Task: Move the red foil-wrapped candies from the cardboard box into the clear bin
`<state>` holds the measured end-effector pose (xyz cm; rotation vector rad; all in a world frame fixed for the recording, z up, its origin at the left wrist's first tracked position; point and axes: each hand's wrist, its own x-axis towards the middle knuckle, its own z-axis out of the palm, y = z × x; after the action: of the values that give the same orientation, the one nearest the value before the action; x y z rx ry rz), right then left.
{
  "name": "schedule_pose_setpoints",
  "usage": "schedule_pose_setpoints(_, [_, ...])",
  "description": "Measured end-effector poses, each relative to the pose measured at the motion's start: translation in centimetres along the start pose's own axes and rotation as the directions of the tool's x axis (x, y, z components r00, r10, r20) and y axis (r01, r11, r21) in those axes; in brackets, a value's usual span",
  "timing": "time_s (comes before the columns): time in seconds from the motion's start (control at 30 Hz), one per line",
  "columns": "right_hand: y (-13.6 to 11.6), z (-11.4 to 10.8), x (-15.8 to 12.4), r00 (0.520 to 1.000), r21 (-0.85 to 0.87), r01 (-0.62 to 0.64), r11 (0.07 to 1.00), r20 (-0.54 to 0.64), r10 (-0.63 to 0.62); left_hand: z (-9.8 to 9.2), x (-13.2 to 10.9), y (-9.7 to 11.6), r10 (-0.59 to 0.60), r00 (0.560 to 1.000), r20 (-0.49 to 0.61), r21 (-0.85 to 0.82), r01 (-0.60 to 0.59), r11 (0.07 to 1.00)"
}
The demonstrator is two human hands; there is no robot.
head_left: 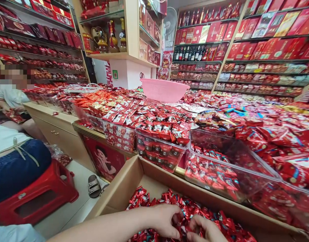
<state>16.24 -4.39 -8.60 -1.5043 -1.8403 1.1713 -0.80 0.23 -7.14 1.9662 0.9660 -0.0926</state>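
A cardboard box (159, 171) in front of me holds a heap of small red-wrapped candies (167, 196) with shiny, twisted wrappers. Reaching in from the left, my left hand (167, 218) has its fingers and thumb curled around some of the candies. Close beside it, my right hand (206, 228) is also bent into the heap with fingers curled on candies. The two hands face each other, fingertips partly buried. Just past the box's far wall stands a clear plastic bin (212, 168), partly filled with similar red-wrapped candies.
More clear bins with heaped packets (162, 148) line the counter. A pink basket (164, 90) sits on top. At left, a person sits on a red stool (38, 195), another person (10, 97) behind. Sandals (94, 186) lie on the floor. Shelves (202, 42) hold bottles and boxes.
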Motion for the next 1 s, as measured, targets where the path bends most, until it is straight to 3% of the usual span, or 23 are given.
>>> schedule_pose_setpoints(0.03, [-0.8,-0.6,0.0,0.999,0.097,-0.027,0.995,-0.023,0.029,-0.3,0.0,0.3,0.05,0.999,-0.004,-0.201,-0.05,0.978])
schedule_pose_setpoints(0.1, [-2.5,-1.8,-0.3,0.994,0.275,-0.073,0.959,-0.059,0.092,-0.9,-0.2,1.3,0.116,0.993,-0.036,-0.521,-0.118,0.846])
schedule_pose_setpoints(0.27, [-4.9,-3.2,-1.4,0.985,0.538,-0.111,0.836,-0.053,0.165,-2.2,-1.0,3.7,0.199,0.979,-0.044,-0.701,-0.172,0.692])
schedule_pose_setpoints(0.37, [-5.1,-3.3,-1.8,0.979,0.626,-0.118,0.771,-0.057,0.196,-2.3,-1.1,3.9,0.271,0.963,0.005,-0.813,-0.154,0.561])
schedule_pose_setpoints(0.43, [-5.1,-3.3,-1.9,0.978,0.652,-0.103,0.751,-0.069,0.195,-2.1,-1.1,3.9,0.269,0.963,0.022,-0.841,-0.128,0.525])
schedule_pose_setpoints(0.63, [-4.5,-3.1,-1.7,0.974,0.546,-0.028,0.837,-0.174,0.146,-1.6,-1.1,4.4,0.107,0.988,-0.111,-0.723,-0.154,0.673])
schedule_pose_setpoints(0.8, [-5.7,-3.7,-2.7,0.963,0.282,0.081,0.956,-0.271,-0.001,-1.7,-1.6,4.4,0.15,0.986,-0.079,-0.699,-0.162,0.696])
schedule_pose_setpoints(0.9, [-8.9,-6.8,-3.3,0.904,0.092,0.171,0.981,-0.411,-0.119,-1.5,-1.9,4.3,0.162,0.986,-0.042,-0.645,-0.15,0.749])
schedule_pose_setpoints(1.0, [-12.5,-12.0,-1.9,0.78,-0.08,0.238,0.968,-0.578,-0.24,-0.9,-2.0,4.1,0.13,0.991,-0.02,-0.568,-0.119,0.814])
